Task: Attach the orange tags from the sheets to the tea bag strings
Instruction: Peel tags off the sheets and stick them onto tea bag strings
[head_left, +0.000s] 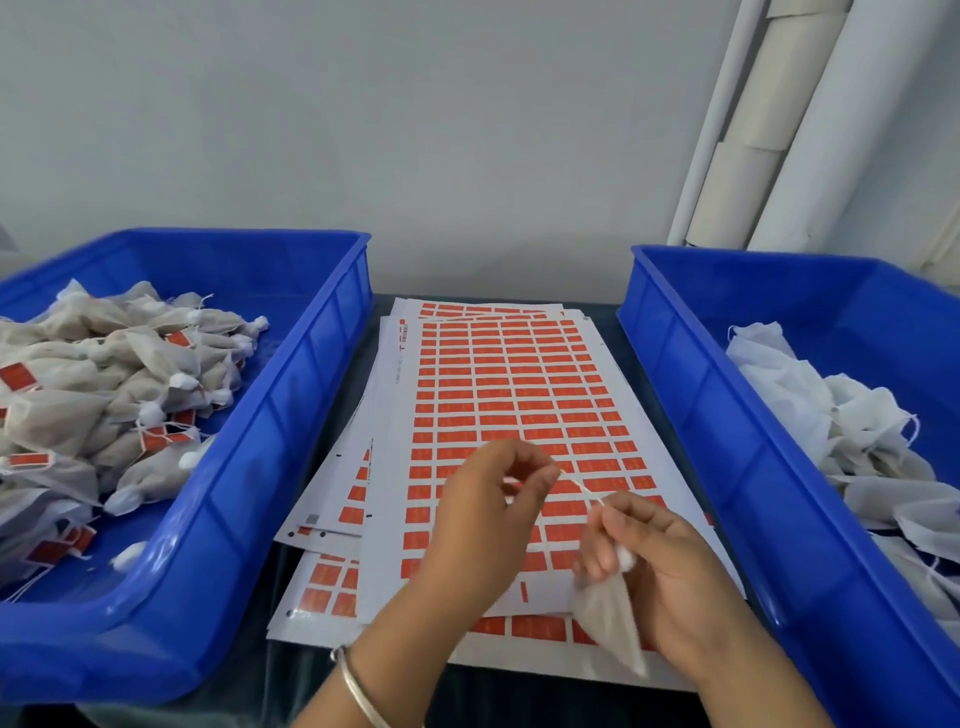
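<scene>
A stack of white sheets covered with rows of orange tags lies between two bins. Over its near end my right hand grips a pale tea bag at its tied white neck, the bag hanging below my fingers. A thin string runs taut from that neck up and left to my left hand, which pinches its free end between thumb and fingertips. No tag is visible on this string.
The blue bin on the left holds several filled tea bags with orange tags. On the right, another blue bin holds white bags without tags. White tubes lean on the wall at the back right.
</scene>
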